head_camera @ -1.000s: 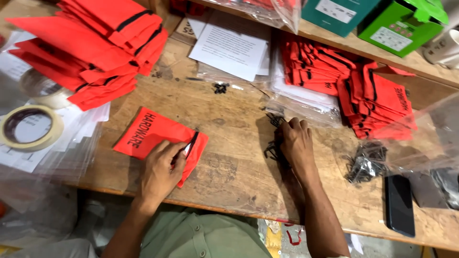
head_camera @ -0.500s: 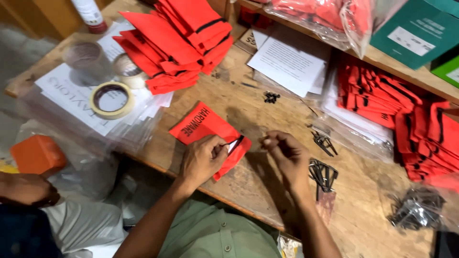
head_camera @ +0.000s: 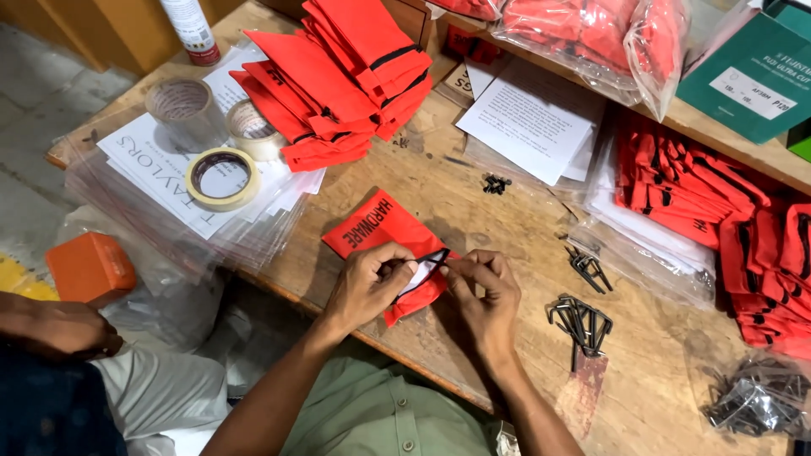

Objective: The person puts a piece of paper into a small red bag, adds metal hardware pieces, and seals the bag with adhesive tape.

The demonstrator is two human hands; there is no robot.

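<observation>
1. At the near edge of the counter (head_camera: 439, 181), both hands meet over one red pouch (head_camera: 380, 228) that lies flat on the wood.
2. Left hand (head_camera: 365, 285): fingers curled, thumb and forefinger pinched on the pouch's open, black-trimmed mouth, holding it apart. The hand rests on the pouch's near end.
3. Right hand (head_camera: 483, 291): fingertips closed in a pinch at the same mouth, touching the left hand's fingertips. Whether a small part sits in this grip cannot be told.
4. Pouch: tilted, its far end pointing away and to the left, its mouth toward the right hand. White lining shows inside the mouth.
5. Just right of the right hand: a bunch of black hex keys (head_camera: 581, 321); a smaller bunch (head_camera: 589, 268) lies beyond it.
6. Far right, near corner: a clear bag of dark metal parts (head_camera: 756, 397).
7. Behind the hands: a stack of red pouches (head_camera: 342, 80); white printed sheets (head_camera: 532, 118) to its right; a few black screws (head_camera: 496, 182) between the sheets and the hands.
8. Right side: more red pouches (head_camera: 718, 211), some in clear bags.
9. Left side: three tape rolls (head_camera: 221, 179) on clear sleeves with printed inserts.
10. Lower left, off the counter: another person's arm (head_camera: 55, 325), beside an orange box (head_camera: 89, 266).
</observation>
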